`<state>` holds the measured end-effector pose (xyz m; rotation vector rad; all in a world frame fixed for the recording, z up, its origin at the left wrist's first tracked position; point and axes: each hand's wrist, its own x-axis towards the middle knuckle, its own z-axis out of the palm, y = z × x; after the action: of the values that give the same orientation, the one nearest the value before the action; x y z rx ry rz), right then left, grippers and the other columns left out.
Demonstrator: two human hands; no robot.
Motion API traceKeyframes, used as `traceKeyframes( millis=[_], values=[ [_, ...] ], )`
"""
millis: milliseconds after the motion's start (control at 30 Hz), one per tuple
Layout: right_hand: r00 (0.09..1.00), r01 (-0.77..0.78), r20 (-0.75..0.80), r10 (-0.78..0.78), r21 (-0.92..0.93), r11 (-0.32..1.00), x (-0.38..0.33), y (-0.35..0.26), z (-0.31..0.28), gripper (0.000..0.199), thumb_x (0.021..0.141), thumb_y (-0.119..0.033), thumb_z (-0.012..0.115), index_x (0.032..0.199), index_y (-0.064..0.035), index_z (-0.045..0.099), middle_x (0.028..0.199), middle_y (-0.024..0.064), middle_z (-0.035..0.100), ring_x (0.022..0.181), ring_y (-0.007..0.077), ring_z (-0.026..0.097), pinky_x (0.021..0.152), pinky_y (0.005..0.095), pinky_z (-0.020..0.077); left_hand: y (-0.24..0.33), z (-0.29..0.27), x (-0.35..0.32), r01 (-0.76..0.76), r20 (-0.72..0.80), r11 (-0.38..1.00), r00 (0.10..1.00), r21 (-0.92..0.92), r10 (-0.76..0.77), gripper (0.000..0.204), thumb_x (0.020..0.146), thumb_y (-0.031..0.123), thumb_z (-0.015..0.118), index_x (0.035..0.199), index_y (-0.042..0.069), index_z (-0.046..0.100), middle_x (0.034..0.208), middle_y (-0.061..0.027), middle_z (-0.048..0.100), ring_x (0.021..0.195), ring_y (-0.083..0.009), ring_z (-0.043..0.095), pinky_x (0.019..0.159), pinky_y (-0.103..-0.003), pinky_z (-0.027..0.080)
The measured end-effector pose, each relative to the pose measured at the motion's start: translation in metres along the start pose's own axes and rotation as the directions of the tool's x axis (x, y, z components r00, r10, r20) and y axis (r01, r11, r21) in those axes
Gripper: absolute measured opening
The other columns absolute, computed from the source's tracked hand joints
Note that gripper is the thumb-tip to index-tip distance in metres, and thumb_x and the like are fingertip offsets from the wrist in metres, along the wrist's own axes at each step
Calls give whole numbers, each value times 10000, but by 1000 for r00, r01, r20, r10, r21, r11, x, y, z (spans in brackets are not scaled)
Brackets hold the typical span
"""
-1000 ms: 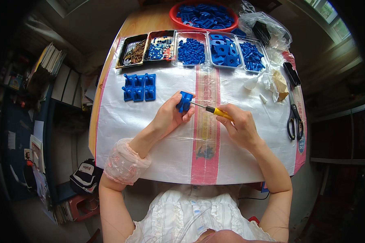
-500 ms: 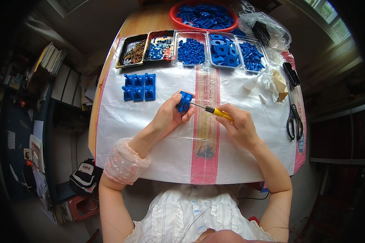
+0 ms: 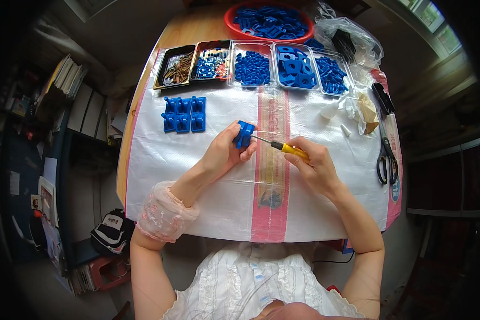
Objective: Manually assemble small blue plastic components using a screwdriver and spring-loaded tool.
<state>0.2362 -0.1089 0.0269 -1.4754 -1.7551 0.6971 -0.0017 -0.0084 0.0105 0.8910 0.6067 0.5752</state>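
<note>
My left hand (image 3: 224, 154) gripped a blue plastic part (image 3: 244, 134) above the table (image 3: 160, 160); my right hand (image 3: 313, 165) clasped a yellow-handled screwdriver (image 3: 285, 149), tip against the part.

Bright, even daylight across the middle of the frame, seemingly from a window (image 3: 426, 26) at upper right; soft, faint shadows only. Mild sheen on the white table cover (image 3: 197, 160). Strong fisheye bending and heavy darkening toward all corners, with dim, blurry shelves (image 3: 69, 90) at left.
</note>
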Motion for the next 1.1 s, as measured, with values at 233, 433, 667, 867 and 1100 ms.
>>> traceKeyframes(
  millis=[233,433,667,867,1100],
  values=[
    [1000,-7,0,7,29,1000,1,0,0,147,952,-111,712,1050,-18,655,839,197,704,755,341,695,689,403,512,0,-1,-1,-6,16,1000,1000,15,5,448,1133,346,289,1355,22,505,831,-39,564,711,-95,465,731,-279,410],
    [1000,-23,4,23,57,998,1,0,-1,144,958,-121,708,1041,-18,651,817,192,696,740,336,686,687,395,503,-1,-3,0,0,35,1000,999,3,0,453,1129,355,305,1360,21,506,838,-44,565,710,-100,460,728,-277,407],
    [999,-46,25,44,47,998,2,-1,-3,150,957,-129,709,1040,-17,653,827,199,704,755,345,697,688,397,508,-2,-5,0,-3,39,1000,999,4,3,459,1127,361,316,1365,17,507,844,-45,565,702,-99,451,723,-275,402],
    [1000,-7,-8,7,2,1000,2,2,0,154,959,-139,708,1060,-32,660,860,190,719,755,348,704,686,405,521,-1,-1,1,-13,-4,1000,1000,-28,13,471,1131,362,306,1372,10,505,827,-39,570,697,-96,455,716,-272,403],
    [980,62,-186,-73,-64,996,4,-3,-1,148,955,-89,717,1074,-43,642,894,151,723,764,336,705,685,402,539,0,-8,2,-78,-68,995,995,-57,74,460,1135,351,308,1375,5,496,889,-58,606,750,-113,494,745,-281,433]
  ],
)
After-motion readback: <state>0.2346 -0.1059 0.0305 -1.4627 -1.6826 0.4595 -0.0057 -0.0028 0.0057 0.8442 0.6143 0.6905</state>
